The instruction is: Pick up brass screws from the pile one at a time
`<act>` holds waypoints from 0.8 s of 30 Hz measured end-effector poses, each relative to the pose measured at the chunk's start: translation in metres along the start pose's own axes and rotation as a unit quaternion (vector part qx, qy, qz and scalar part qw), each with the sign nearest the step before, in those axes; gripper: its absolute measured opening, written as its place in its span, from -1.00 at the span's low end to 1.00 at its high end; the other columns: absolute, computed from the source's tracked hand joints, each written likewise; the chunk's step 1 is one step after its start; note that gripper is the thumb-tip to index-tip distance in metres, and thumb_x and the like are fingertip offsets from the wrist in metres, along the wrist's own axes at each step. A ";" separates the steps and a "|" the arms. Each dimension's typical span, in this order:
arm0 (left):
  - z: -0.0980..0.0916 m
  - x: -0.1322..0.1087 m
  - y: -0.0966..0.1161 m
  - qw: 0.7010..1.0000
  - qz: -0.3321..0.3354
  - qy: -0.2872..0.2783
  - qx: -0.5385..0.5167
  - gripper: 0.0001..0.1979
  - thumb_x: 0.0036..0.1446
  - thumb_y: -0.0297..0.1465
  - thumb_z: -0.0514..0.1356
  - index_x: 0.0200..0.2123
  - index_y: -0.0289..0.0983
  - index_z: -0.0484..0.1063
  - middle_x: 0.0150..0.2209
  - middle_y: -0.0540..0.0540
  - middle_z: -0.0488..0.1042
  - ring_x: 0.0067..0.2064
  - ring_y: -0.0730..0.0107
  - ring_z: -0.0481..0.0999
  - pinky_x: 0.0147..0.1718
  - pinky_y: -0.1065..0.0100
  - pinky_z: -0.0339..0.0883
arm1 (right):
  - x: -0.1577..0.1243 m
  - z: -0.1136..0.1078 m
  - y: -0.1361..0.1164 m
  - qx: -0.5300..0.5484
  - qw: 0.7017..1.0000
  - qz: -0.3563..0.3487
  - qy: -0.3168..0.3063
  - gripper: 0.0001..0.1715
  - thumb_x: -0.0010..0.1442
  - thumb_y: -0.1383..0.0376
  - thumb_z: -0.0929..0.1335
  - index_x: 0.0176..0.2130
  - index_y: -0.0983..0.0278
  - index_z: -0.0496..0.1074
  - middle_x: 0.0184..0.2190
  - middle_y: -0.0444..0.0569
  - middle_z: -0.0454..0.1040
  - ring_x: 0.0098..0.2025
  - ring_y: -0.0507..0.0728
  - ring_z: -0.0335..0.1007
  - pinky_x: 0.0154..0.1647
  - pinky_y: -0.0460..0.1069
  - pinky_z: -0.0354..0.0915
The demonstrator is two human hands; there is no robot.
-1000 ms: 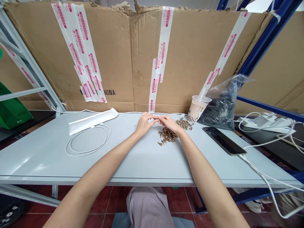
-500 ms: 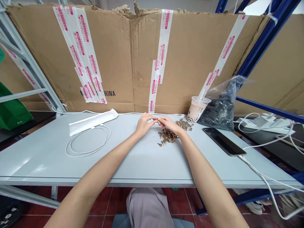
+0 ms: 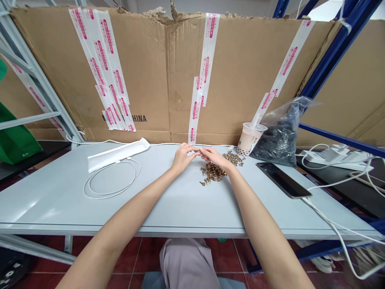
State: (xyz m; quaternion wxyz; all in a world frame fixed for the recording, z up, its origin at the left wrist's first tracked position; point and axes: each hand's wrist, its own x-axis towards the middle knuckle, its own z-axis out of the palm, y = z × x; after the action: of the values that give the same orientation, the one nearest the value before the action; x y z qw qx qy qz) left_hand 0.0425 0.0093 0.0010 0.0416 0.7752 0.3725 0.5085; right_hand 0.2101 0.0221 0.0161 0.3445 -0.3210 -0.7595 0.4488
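Working over the counter (image 3: 54, 200) — left grip (image 3: 182, 157) and right grip (image 3: 215, 157) clamping together on one small brass part, with many brass screws (image 3: 213, 173) remaining in two heaps just beyond.

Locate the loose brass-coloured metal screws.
In the head view, the main heap of brass-coloured screws lies on the pale grey table, just below the right hand, left of a smaller heap.

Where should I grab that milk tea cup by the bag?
Probably around the middle of the milk tea cup, below its lid, with the right hand, coming from the front-left: the cup stands upright and tapers toward its base, and the clear plastic bag crowds its right side.
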 end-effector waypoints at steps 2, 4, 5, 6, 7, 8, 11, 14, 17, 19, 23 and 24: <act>0.000 0.000 0.001 1.000 0.000 -0.001 0.000 -0.88 0.04 -0.36 0.20 -0.33 -0.22 0.50 -0.33 -0.03 0.53 -0.25 0.34 0.37 -0.23 0.29 0.24 | -0.001 -0.001 -0.001 0.000 1.000 -0.005 -0.005 -0.57 0.13 -0.01 0.20 -0.48 0.29 0.16 -0.58 -0.19 0.07 -0.55 -0.05 -0.06 -0.54 -0.10 -0.06; -0.001 0.000 0.002 1.000 0.003 -0.005 0.002 -0.88 0.04 -0.36 0.20 -0.33 -0.22 0.50 -0.33 -0.03 0.53 -0.24 0.34 0.37 -0.20 0.28 0.23 | 0.000 0.000 -0.001 0.000 1.000 -0.003 -0.004 -0.57 0.12 -0.01 0.22 -0.49 0.29 0.14 -0.58 -0.19 0.07 -0.56 -0.06 -0.08 -0.55 -0.11 -0.08; 0.000 0.000 0.002 1.000 0.005 -0.006 0.003 -0.88 0.04 -0.36 0.20 -0.33 -0.22 0.50 -0.33 -0.03 0.53 -0.24 0.34 0.38 -0.20 0.28 0.23 | 0.000 0.001 -0.001 -0.001 1.000 0.000 0.001 -0.55 0.12 -0.01 0.21 -0.52 0.29 0.12 -0.60 -0.20 0.04 -0.57 -0.06 -0.10 -0.56 -0.10 -0.10; 0.000 0.000 0.001 1.000 0.006 -0.006 0.004 -0.88 0.04 -0.37 0.20 -0.33 -0.22 0.50 -0.33 -0.03 0.53 -0.24 0.35 0.38 -0.20 0.28 0.23 | 0.001 0.003 -0.001 -0.002 1.000 0.004 0.006 -0.53 0.13 -0.02 0.19 -0.54 0.29 0.10 -0.62 -0.21 0.01 -0.58 -0.06 -0.13 -0.57 -0.10 -0.12; 0.000 -0.001 0.001 1.000 0.006 -0.005 0.003 -0.88 0.04 -0.37 0.20 -0.32 -0.21 0.50 -0.33 -0.03 0.53 -0.25 0.35 0.38 -0.20 0.28 0.23 | 0.001 0.004 -0.001 -0.004 1.000 0.008 0.010 -0.51 0.14 -0.03 0.17 -0.57 0.28 0.09 -0.64 -0.22 -0.02 -0.59 -0.06 -0.16 -0.57 -0.09 -0.14; 0.000 -0.001 0.001 1.000 0.005 -0.002 0.001 -0.88 0.04 -0.37 0.20 -0.32 -0.22 0.50 -0.33 -0.03 0.53 -0.25 0.35 0.38 -0.20 0.29 0.23 | 0.002 0.005 -0.002 -0.006 1.000 0.010 0.013 -0.50 0.15 -0.03 0.16 -0.58 0.28 0.07 -0.65 -0.22 -0.04 -0.60 -0.06 -0.18 -0.57 -0.09 -0.15; 0.001 0.000 0.000 1.000 -0.002 0.010 -0.006 -0.88 0.03 -0.37 0.21 -0.32 -0.22 0.51 -0.33 -0.03 0.53 -0.27 0.35 0.37 -0.24 0.30 0.24 | 0.001 0.005 -0.003 -0.001 1.000 0.001 0.016 -0.50 0.16 -0.04 0.15 -0.57 0.29 0.10 -0.64 -0.21 -0.01 -0.59 -0.06 -0.15 -0.57 -0.09 -0.13; 0.002 0.000 0.001 1.000 -0.001 0.012 -0.009 -0.87 0.03 -0.37 0.21 -0.32 -0.22 0.51 -0.32 -0.03 0.53 -0.26 0.35 0.37 -0.25 0.31 0.24 | -0.001 0.002 -0.004 0.014 1.000 -0.008 0.001 -0.53 0.14 -0.04 0.17 -0.50 0.29 0.14 -0.60 -0.20 0.05 -0.57 -0.06 -0.11 -0.57 -0.10 -0.10; 0.001 0.000 0.002 1.000 0.008 0.009 -0.005 -0.88 0.03 -0.37 0.21 -0.33 -0.22 0.51 -0.33 -0.02 0.53 -0.26 0.35 0.37 -0.23 0.30 0.23 | -0.001 0.002 -0.004 0.013 1.000 -0.001 -0.007 -0.55 0.12 -0.03 0.20 -0.49 0.29 0.14 -0.60 -0.20 0.05 -0.58 -0.06 -0.11 -0.57 -0.11 -0.10; 0.001 0.000 0.002 1.000 0.010 0.008 -0.001 -0.88 0.04 -0.36 0.20 -0.33 -0.22 0.51 -0.33 -0.03 0.53 -0.26 0.35 0.38 -0.22 0.29 0.23 | 0.000 0.004 -0.004 0.004 1.000 0.003 0.005 -0.52 0.13 -0.04 0.19 -0.54 0.29 0.11 -0.63 -0.21 0.00 -0.59 -0.07 -0.15 -0.57 -0.10 -0.13; 0.001 0.000 0.002 1.000 0.002 0.014 -0.002 -0.88 0.03 -0.36 0.21 -0.33 -0.22 0.51 -0.32 -0.03 0.54 -0.26 0.35 0.38 -0.22 0.28 0.24 | 0.001 0.006 -0.005 -0.002 1.000 -0.008 0.021 -0.48 0.16 -0.06 0.13 -0.58 0.29 0.10 -0.65 -0.21 -0.03 -0.60 -0.06 -0.18 -0.57 -0.08 -0.16; 0.001 0.000 0.002 1.000 -0.001 0.014 -0.002 -0.88 0.03 -0.36 0.21 -0.33 -0.21 0.51 -0.32 -0.03 0.54 -0.25 0.34 0.38 -0.22 0.28 0.24 | 0.001 0.005 -0.005 0.001 1.000 -0.011 0.020 -0.48 0.16 -0.06 0.13 -0.56 0.29 0.11 -0.64 -0.21 -0.02 -0.60 -0.06 -0.16 -0.57 -0.08 -0.15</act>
State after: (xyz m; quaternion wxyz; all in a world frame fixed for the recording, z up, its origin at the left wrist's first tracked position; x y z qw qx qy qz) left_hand 0.0440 0.0083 0.0016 0.0385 0.7679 0.3722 0.5199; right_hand 0.2043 0.0184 0.0187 0.3649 -0.3206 -0.7555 0.4396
